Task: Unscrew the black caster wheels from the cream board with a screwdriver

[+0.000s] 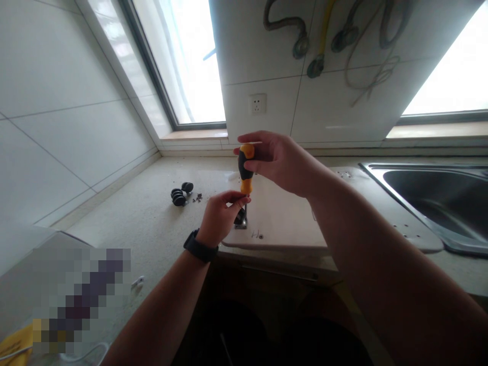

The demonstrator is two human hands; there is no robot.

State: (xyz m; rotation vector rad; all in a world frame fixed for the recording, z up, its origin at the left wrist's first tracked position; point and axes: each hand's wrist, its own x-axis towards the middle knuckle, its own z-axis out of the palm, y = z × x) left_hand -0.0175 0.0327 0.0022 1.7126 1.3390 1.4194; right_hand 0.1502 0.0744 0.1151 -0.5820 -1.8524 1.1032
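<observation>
My right hand (pixel 276 160) is wrapped round the top of an orange and black screwdriver (pixel 246 170) held upright. Its tip points down at a small metal caster bracket (pixel 241 218) on the near left corner of a white board (pixel 290 213) lying on the counter. My left hand (pixel 221 213), with a black watch on the wrist, pinches the lower shaft of the screwdriver just above the bracket. The screwdriver's tip and any screw are hidden by my left fingers.
Two black caster wheels (pixel 181 194) and several loose screws (pixel 197 198) lie on the counter to the left. A steel sink (pixel 438 195) sits at the right. A wall socket (pixel 257 103) and hoses (pixel 328 35) are on the tiled wall behind.
</observation>
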